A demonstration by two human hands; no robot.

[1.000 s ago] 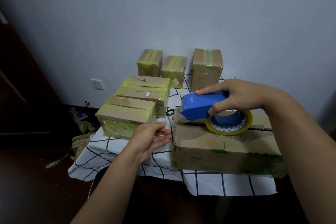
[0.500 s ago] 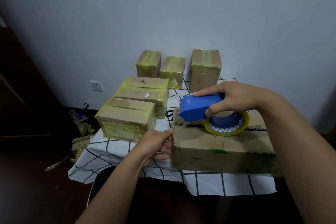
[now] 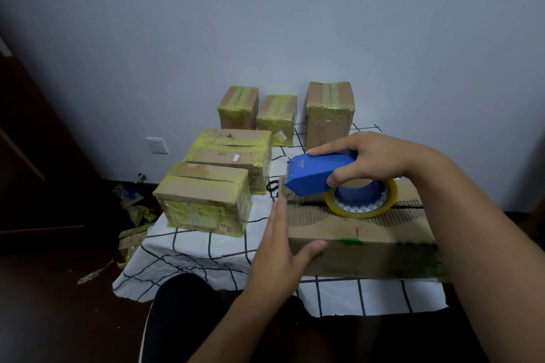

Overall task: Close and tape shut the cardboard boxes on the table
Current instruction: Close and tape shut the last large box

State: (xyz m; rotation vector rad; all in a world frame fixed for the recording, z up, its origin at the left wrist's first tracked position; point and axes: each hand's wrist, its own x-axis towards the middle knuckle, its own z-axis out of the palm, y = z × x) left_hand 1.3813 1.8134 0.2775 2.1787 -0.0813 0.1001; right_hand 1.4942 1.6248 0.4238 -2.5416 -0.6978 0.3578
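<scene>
We see five boxes (image 3: 203,203) behind, already wrapped in tape. The last box (image 3: 362,233) in front looks untaped, maybe. Our right hand (image 3: 374,156) grips the blue tape roller (image 3: 321,174) on its top. Our left hand (image 3: 280,247), fingers straight, presses its end.

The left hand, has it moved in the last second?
Yes. The left hand moved right, onto the left end of the big box and now presses flat against it.

One head-worn wide-angle view looks forward and down, close over the tabletop (image 3: 188,247), facing the wall (image 3: 295,23).
</scene>
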